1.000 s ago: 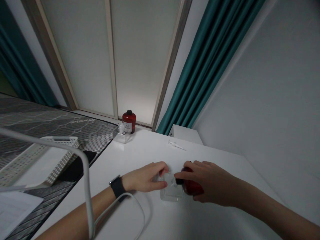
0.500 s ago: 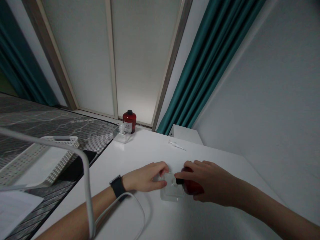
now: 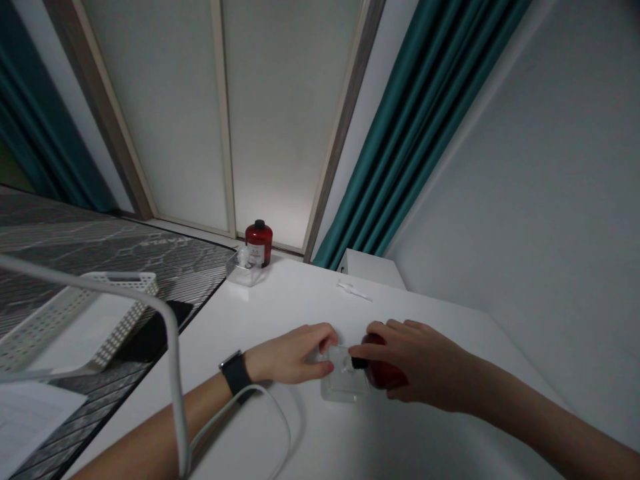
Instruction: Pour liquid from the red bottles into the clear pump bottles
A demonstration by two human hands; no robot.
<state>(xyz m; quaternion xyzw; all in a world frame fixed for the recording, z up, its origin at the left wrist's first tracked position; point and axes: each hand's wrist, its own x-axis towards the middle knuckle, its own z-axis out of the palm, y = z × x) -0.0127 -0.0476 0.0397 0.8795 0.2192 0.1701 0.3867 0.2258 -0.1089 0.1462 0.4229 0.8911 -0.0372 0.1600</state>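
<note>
My right hand [image 3: 425,363] is wrapped round a dark red bottle [image 3: 389,376] with a black cap [image 3: 359,363]. The bottle lies tilted on its side, cap end pointing left over a small clear plastic box [image 3: 345,390] on the white table. At the box's left edge, my left hand [image 3: 300,350] grips with thumb and fingers on either side of the corner. Something clear sits inside the box, too faint to name.
A second red bottle [image 3: 259,235] stands at the table's far left corner, beside another clear box [image 3: 244,270]. A thin white stick-like item [image 3: 354,291] lies further back. A white cable [image 3: 283,413] and grey tube [image 3: 173,333] cross at left, near a white perforated basket [image 3: 115,327].
</note>
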